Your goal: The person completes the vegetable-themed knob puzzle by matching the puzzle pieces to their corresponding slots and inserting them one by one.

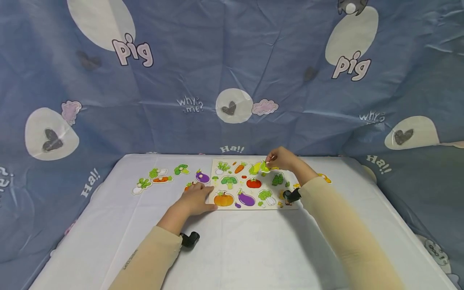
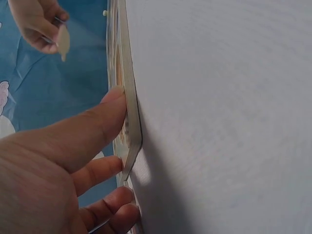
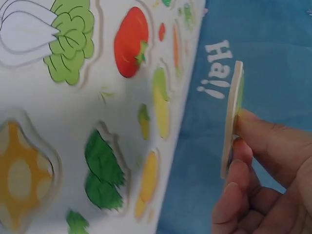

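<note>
A white puzzle board with printed vegetable shapes lies on the table. My right hand is above its far right part and pinches a flat puzzle piece between thumb and fingers. The piece stands edge-on in the right wrist view; a little green shows on its face, but its kind is hidden. At the board's near left corner, my left hand rests with fingers spread. Its thumb lies straight along the near edge, and the other fingers touch the left side.
Left of the board lie loose pieces: an eggplant, broccoli, a carrot, a radish and a leafy vegetable. An orange piece is partly behind the left hand. A yellow-orange piece lies right. Blue cloth hangs behind.
</note>
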### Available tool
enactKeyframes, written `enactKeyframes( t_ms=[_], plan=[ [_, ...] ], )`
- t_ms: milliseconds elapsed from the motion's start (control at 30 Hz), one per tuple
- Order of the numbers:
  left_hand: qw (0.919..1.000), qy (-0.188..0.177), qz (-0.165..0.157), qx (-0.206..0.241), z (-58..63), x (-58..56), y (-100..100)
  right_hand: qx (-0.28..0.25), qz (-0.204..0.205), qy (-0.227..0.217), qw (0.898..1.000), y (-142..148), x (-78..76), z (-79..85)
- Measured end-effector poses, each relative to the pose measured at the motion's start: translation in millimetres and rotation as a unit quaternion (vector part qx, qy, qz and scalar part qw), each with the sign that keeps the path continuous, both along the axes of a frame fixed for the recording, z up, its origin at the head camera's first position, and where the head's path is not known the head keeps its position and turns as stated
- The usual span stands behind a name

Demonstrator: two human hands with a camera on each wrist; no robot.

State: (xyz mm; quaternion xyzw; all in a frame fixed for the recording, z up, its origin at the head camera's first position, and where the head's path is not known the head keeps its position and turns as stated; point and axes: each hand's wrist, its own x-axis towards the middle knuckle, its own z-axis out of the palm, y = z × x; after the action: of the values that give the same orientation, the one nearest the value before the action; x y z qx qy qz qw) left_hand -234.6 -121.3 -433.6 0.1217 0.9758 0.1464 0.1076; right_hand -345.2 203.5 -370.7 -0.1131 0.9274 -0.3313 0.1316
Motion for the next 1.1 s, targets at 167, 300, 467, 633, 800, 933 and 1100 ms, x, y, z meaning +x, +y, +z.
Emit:
enactKeyframes(
  t_ms=[167,300,467,633,800,933,1100],
  plan=[
    [1.0,-0.003,0.008,0.003,-2.4,-0.7,0,-0.015,-0.038,0.007,0.999,-14,-8.1,-16.8],
    [1.0,-0.001,0.007,0.004,-3.5,-1.3,-1,-0.024,-0.057,0.01,0.998,-22,-12.5,-29.5],
    [1.0,-0.002,0.007,0.005,-1.1,-0.3,-1,-0.022,-0.066,0.004,0.998,-29,-18.2,-42.0],
    [0.9999,-0.005,0.006,0.006,0.3,0.3,0,-0.024,-0.088,-0.007,0.996,-35,-21.3,-53.7],
    [0.9999,-0.009,0.004,0.003,-2.9,-1.0,1,-0.019,-0.132,-0.015,0.991,-40,-23.3,-64.3],
    [0.9999,-0.009,0.005,0.001,-4.2,-1.4,0,-0.022,-0.147,-0.014,0.989,-46,-22.1,-66.1],
    [1.0,-0.007,0.002,0.002,-2.3,-1.2,-1,-0.008,-0.149,-0.006,0.989,-50,-23.5,-66.4]
  ],
)
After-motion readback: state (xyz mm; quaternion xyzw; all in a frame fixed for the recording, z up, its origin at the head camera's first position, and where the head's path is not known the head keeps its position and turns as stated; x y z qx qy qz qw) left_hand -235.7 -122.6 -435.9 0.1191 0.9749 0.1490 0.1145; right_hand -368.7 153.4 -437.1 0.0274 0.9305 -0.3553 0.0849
